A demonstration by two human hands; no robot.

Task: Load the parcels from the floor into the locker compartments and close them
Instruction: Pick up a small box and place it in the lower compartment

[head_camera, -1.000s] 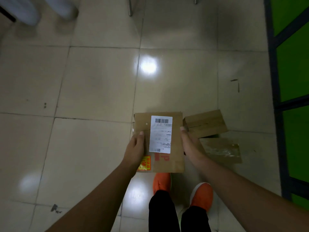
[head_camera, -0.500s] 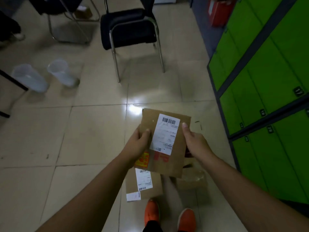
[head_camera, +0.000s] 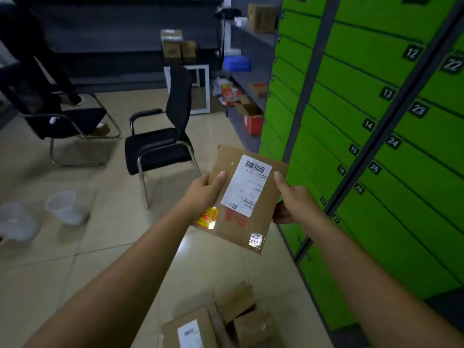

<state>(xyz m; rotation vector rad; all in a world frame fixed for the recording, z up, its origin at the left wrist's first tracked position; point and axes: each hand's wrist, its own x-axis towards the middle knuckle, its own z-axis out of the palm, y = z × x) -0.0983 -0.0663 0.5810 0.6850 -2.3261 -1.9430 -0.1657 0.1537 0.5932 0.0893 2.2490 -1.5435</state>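
I hold a flat brown cardboard parcel with a white barcode label and a yellow sticker, tilted, at chest height. My left hand grips its left edge and my right hand grips its right edge. The green locker with numbered doors fills the right side; every door in view is shut. Other brown parcels lie on the tiled floor below, near the bottom edge.
A black chair stands just left of the parcel, another chair further left. Two clear plastic cups sit on the floor at left. Grey shelving with boxes runs behind the locker. A dark-clothed person stands at far left.
The view has lifted from the floor to the room and locker. Both hands have raised the parcel away from the floor pile and towards the locker side.
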